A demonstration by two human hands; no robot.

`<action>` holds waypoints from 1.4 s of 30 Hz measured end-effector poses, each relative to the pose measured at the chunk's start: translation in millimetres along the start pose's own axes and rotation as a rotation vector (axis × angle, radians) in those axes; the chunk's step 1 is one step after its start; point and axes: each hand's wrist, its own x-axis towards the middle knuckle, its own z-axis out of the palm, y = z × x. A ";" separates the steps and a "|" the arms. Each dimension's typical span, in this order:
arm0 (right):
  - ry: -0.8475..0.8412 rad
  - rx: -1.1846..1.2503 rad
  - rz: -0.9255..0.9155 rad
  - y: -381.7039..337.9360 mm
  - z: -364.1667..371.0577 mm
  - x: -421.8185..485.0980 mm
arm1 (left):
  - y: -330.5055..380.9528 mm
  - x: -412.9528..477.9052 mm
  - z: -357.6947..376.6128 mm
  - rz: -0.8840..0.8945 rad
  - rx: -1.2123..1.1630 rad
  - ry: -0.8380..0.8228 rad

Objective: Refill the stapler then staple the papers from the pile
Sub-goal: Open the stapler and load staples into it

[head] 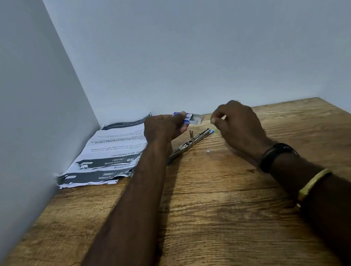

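Staple box (187, 118) is clamped in the left hand (164, 127). The right hand (235, 120), at three o'clock, is pinched, its contents unclear. A strip is best drawn out straight, over the opened stapler (189, 143).

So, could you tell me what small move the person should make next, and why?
Probably the right hand should reach to the open end of the staple box and draw out a strip. The left hand holds the box with its tray slid out, the stapler lies open on the table, and I can make out no staples in the right hand's pinched fingers.
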 end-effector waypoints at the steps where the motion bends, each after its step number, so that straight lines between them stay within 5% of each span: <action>1: 0.040 0.040 -0.009 0.0 -1.4 1.1 | 0.0 -0.2 0.4 0.000 0.001 -0.006; 9: 0.034 0.141 -0.158 -7.3 -2.0 -0.7 | -4.3 -2.0 5.2 -0.014 0.078 -0.129; 42: -0.057 0.405 -0.040 -0.2 -3.7 0.4 | -5.3 -2.8 6.7 -0.037 0.039 -0.132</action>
